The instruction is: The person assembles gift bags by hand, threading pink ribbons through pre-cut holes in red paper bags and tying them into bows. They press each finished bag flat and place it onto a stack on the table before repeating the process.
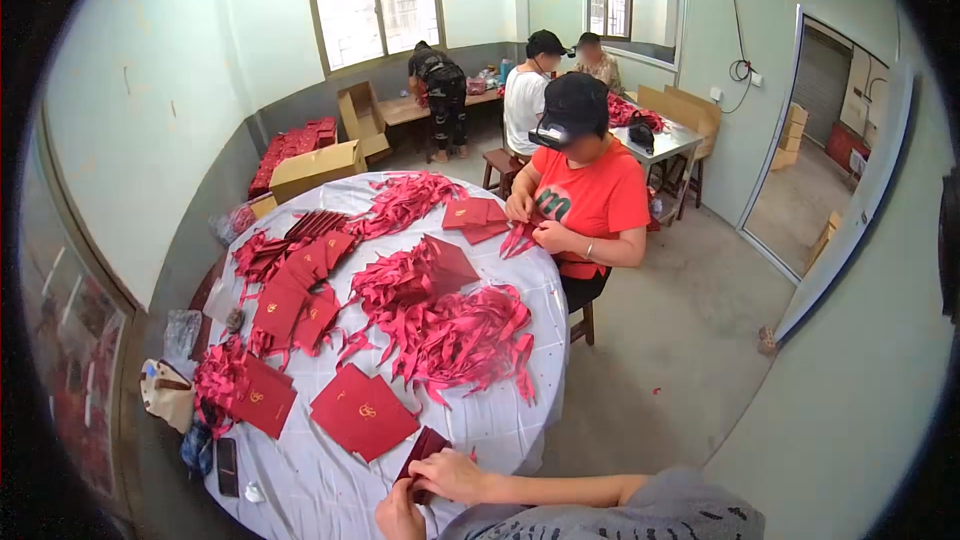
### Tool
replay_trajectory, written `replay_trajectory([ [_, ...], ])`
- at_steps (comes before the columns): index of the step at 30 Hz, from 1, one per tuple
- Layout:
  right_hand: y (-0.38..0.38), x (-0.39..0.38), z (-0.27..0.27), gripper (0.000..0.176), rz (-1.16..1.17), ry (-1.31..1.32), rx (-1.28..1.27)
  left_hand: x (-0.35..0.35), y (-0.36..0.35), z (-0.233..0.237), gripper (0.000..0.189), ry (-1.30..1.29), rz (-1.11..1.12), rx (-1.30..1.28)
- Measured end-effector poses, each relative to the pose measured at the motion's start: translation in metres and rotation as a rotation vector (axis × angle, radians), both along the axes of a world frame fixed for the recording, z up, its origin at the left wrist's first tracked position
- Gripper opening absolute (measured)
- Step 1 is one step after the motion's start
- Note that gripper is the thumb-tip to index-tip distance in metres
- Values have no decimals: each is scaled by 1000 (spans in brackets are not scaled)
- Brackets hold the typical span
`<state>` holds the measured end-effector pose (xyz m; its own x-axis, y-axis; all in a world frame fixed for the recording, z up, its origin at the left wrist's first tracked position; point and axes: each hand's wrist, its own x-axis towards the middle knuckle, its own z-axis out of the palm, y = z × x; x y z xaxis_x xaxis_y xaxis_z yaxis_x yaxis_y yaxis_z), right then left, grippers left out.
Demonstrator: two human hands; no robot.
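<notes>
At the near edge of the round table, my left hand [400,514] and my right hand [456,477] are close together on a dark red paper bag [428,443]. The fingers of both are closed at its lower edge; what exactly they pinch there is too small to make out. Just beyond lie flat red paper bags with gold print [364,413], stacked slightly askew. Farther up is a big tangled heap of pink-red ribbons [460,335].
More red bags [283,308] and ribbons cover the left of the white-clothed table [330,475]. A phone [228,467] lies near the left edge. Across from me, a co-worker in a red shirt [600,195] handles ribbon. Other people work farther back.
</notes>
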<state>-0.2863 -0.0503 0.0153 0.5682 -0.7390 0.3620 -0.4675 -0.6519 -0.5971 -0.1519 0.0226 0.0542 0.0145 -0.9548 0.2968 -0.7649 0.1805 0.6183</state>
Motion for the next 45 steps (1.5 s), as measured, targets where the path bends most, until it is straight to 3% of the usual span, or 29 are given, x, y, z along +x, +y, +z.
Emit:
replay_trajectory([
  [3, 6, 2, 12, 17, -146, 90, -200, 5, -1, -6, 24, -93, -23, -13],
  [6, 4, 0, 30, 11, -151, 121, -217, 2, 1, -5, 20, -76, -25, -59],
  [9, -6, 6, 22, 12, -106, 70, -249, -3, 2, 9, 19, -34, 4, 158],
  [16, -32, 12, 27, 19, 269, 265, 24, 2, 4, 0, 26, 14, 5, 211],
  [20, -51, 22, 25, 18, 385, 268, 132, 5, 3, -16, 40, 1, 18, 94],
  [23, -51, 24, 53, 16, 334, 376, 211, 7, 2, -20, 44, -67, 21, 63],
  [26, -54, 32, 47, 16, 326, 404, 141, 4, 1, -17, 52, -9, 43, 100],
  [31, -57, 37, 33, 14, 309, 390, 156, 10, 2, -26, 41, 12, 32, 31],
  [33, -59, 35, 24, 11, 302, 290, 217, 2, 0, -15, 28, 70, 49, -39],
  [36, -55, 28, 18, 12, 249, 162, 261, 0, 0, -13, 24, 69, 69, -11],
  [37, -50, 27, 19, 14, 204, 27, 314, -2, -3, -13, 24, 32, 53, -103],
  [45, -59, 59, 16, 15, 206, -366, 226, 2, -5, -30, 26, 5, 15, -66],
])
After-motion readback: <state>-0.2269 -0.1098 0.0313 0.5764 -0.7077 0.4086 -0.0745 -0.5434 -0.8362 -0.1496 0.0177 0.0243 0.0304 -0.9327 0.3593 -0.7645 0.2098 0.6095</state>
